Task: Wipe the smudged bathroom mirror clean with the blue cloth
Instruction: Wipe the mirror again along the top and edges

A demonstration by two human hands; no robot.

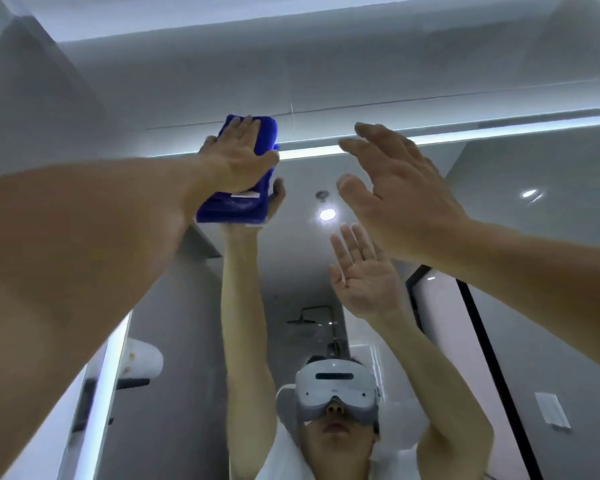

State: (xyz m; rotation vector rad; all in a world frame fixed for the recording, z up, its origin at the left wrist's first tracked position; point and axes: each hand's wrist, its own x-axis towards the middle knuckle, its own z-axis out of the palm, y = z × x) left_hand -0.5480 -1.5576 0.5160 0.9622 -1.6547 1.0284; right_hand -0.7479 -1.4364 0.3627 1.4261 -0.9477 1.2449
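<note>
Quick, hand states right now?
Left hand: open, pressing the blue cloth flat against the mirror.
Right hand: open, spread, holding nothing.

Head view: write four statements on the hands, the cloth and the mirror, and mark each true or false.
1. The left hand presses the blue cloth against the mirror with straight fingers. True.
2. The right hand holds a spray bottle. False: it is open and holds nothing.
3. The blue cloth sits up at the mirror's top edge, by the lit strip. True.
4. Both hands are on the blue cloth. False: only the left hand is; the right hand is raised beside it, apart from it.
</note>
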